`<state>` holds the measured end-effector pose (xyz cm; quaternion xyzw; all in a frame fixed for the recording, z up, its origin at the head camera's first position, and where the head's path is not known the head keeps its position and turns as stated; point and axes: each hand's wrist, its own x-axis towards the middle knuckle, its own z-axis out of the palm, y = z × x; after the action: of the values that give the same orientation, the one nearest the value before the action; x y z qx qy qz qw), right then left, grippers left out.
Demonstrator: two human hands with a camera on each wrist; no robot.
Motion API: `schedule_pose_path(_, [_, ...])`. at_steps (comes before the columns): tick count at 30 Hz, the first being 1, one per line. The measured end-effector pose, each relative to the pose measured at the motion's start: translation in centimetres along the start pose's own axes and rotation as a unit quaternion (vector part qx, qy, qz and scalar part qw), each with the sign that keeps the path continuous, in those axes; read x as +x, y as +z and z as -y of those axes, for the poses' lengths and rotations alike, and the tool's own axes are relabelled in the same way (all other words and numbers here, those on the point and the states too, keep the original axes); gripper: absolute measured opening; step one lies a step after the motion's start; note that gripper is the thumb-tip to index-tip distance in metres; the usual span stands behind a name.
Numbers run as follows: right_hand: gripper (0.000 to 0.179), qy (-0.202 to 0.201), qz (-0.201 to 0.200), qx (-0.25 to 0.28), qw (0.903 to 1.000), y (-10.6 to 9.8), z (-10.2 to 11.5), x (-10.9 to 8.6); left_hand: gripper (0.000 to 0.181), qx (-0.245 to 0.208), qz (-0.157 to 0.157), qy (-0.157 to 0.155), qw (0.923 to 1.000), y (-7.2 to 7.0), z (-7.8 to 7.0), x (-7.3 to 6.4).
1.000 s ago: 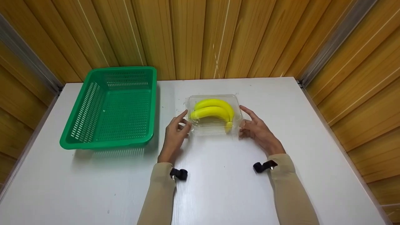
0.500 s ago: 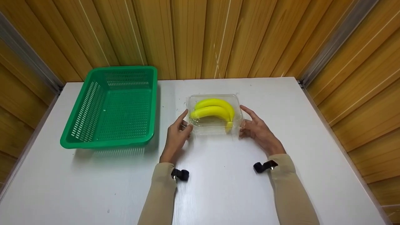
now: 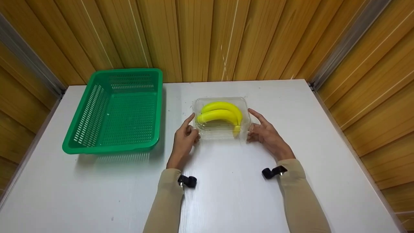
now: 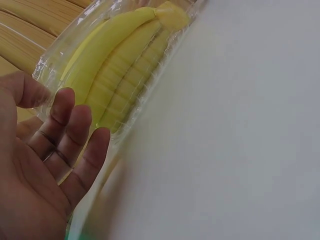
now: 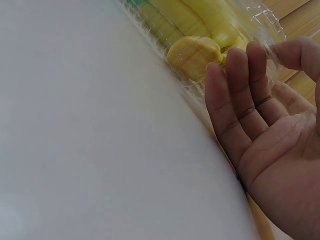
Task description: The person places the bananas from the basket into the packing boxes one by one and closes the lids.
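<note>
A clear plastic clamshell box point(image 3: 220, 133) lies on the white table with yellow bananas point(image 3: 220, 115) inside; its lid lies over them. At the box's left edge, my left hand point(image 3: 183, 142) holds the near corner between thumb and fingers, index finger stretched along the side. My right hand point(image 3: 268, 137) grips the opposite edge in the same way. In the left wrist view the thumb tip meets the plastic, while several fingers point(image 4: 82, 162) stand in front of it. The right wrist view has the thumb point(image 5: 295, 52) against the rim near the banana stem point(image 5: 195, 56).
A green slotted basket point(image 3: 157, 123) stands on the table's left side, to the left of the box. Wooden panelling point(image 3: 194, 42) rises behind the white table point(image 3: 233, 194) and along its right side.
My left hand has shifted slightly right, its thumb and fingers closing in on the box's near left corner. My right hand and the box have hardly moved.
</note>
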<state>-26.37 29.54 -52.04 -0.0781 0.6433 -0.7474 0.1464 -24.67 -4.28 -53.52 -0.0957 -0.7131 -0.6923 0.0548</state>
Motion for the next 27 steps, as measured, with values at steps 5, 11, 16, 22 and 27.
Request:
schedule_pose_path(5, [0.075,-0.001,0.0,0.001,1.0,0.05,0.03,0.05,0.063,-0.012,-0.001,-0.006,0.9999,0.06,-0.06,0.02])
schedule_pose_path(11, [0.076,0.001,0.002,-0.002,1.0,0.03,0.01,0.12,0.064,-0.014,-0.001,-0.02,0.9997,0.14,-0.19,0.03])
schedule_pose_path(16, [0.075,-0.008,0.011,0.003,0.9999,-0.03,-0.05,0.08,0.063,-0.012,0.003,-0.011,0.9999,0.04,-0.31,-0.02])
schedule_pose_path(22, [0.074,-0.013,0.014,0.011,0.9997,-0.07,-0.12,0.07,0.061,-0.014,0.005,-0.005,0.9999,-0.09,-0.28,-0.02])
schedule_pose_path(27, [0.073,-0.009,0.01,0.008,0.9999,-0.03,-0.17,0.01,0.061,-0.017,0.004,-0.013,0.9998,-0.12,-0.26,-0.11])
